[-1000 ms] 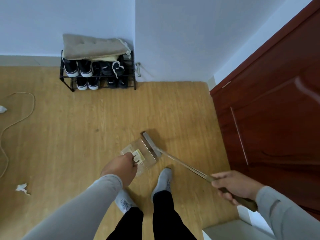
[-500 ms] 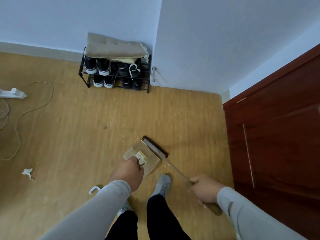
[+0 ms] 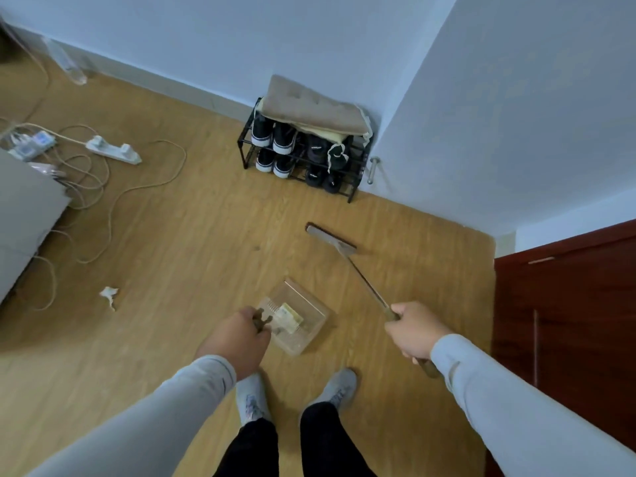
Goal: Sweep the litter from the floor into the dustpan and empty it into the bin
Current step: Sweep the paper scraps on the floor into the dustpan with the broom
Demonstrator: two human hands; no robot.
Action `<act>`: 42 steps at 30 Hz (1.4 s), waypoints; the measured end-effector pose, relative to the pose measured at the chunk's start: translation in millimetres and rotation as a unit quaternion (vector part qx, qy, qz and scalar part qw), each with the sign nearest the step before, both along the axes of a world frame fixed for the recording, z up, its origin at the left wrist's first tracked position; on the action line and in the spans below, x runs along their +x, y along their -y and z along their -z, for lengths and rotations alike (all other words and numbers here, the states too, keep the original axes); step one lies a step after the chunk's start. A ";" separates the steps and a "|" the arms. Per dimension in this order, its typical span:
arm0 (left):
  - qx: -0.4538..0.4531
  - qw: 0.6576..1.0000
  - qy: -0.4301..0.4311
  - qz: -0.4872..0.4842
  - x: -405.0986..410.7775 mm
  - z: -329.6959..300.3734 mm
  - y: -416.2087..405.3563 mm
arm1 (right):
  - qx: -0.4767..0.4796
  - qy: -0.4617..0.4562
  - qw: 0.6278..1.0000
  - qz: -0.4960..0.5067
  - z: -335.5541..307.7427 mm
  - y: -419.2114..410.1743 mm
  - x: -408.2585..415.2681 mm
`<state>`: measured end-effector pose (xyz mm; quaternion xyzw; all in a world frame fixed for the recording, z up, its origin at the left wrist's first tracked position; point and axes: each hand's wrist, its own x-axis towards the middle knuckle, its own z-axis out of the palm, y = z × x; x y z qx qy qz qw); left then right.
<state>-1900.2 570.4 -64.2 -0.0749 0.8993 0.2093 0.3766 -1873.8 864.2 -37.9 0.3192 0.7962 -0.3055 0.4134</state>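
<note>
Evidently both tools are in hand for sweeping. The left hand [image 3: 237,333] is curled round the brown handle of the clear dustpan [image 3: 298,316], which sits just ahead of the person's feet with its open mouth turned away from them, toward the broom; that facing lets whatever is pushed across the floor [image 3: 192,235] slide straight in. A small yellowish scrap [image 3: 290,318] already lies inside the pan, so part of the job looks done. The right hand [image 3: 411,330] is closed round the lower end of the broom [image 3: 358,270], whose shaft slants forward and to the left so that the flat head lies well apart from the pan, out toward the shoe rack [image 3: 303,156]; whether the head touches the boards or hangs just above them I cannot tell. Holding the shaft low and slanted suits a short drawing stroke back toward the pan. One crumpled white paper [image 3: 109,295] lies off to the left, well apart from both pan and broom, near the loose cables [image 3: 113,187] and the power strip [image 3: 113,150]. I judge that this scrap is the next thing to gather, and that the cords nearby could snag the broom if the stroke runs wide. No bin shows in this view, so emptying is not yet done.
</note>
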 end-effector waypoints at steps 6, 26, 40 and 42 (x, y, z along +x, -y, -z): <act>-0.025 0.999 -0.023 -0.021 -27.9 18.2 19.6 | 0.059 0.019 0.994 -0.088 50.2 20.1 -40.6; -0.029 0.998 -0.020 0.044 -63.0 23.5 32.4 | 0.035 0.024 0.999 -0.011 -17.3 -11.4 12.4; -0.029 0.997 -0.039 0.056 -72.8 37.3 13.6 | -0.068 0.125 0.989 -0.048 -21.3 22.2 11.3; -0.019 0.998 -0.034 0.049 -72.1 37.7 15.4 | -0.069 0.113 0.991 0.009 -46.6 3.7 14.0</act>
